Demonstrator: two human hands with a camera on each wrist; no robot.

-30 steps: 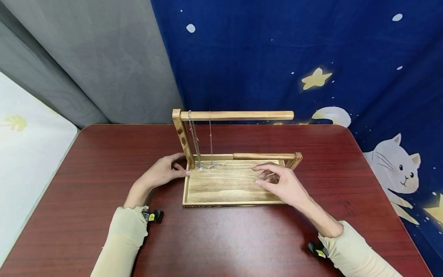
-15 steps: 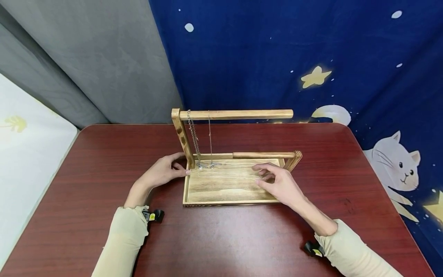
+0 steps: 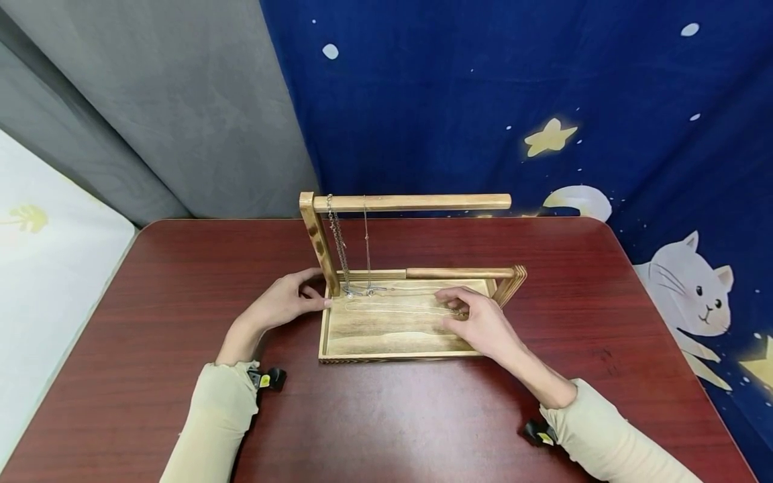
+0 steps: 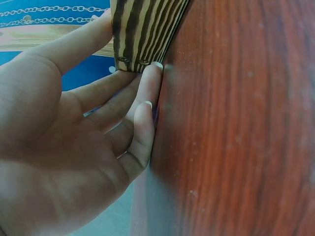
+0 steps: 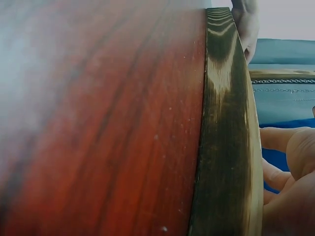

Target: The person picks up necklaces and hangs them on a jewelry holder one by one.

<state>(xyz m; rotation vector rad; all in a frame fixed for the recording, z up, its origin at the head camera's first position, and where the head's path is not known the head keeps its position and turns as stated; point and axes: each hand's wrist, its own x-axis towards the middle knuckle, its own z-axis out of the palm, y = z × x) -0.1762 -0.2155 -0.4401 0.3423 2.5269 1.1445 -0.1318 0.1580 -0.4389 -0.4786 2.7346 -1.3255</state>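
Note:
A wooden jewelry stand (image 3: 417, 202) has a low tray (image 3: 386, 359) as its base. My left hand (image 3: 284, 298) grips the stand's left end, thumb on the tray's edge and fingers by the post; the left wrist view shows the fingers bent at the dark-striped wood (image 4: 142, 32). Over the tray's right half, my right hand (image 3: 480, 325) has loosely bent fingers, thumb and forefinger apart. A thin pale necklace (image 3: 395, 306) lies stretched along the tray, its right end running under that hand. In the right wrist view the palm and fingers (image 5: 275, 137) show only partly, beyond the tray's side.
Thick silver chains (image 3: 338, 235) and a thinner necklace (image 3: 367, 241) hang from the upper bar's left part, their pendants reaching down to the tray. A lower bar (image 3: 459, 273) runs along the back to a short right post (image 3: 512, 285). The reddish table (image 3: 386, 416) lies below.
My right hand has shifted a little to the left over the tray, its thumb now blurred. The left hand keeps its place on the stand's end, and the hanging chains stay put.

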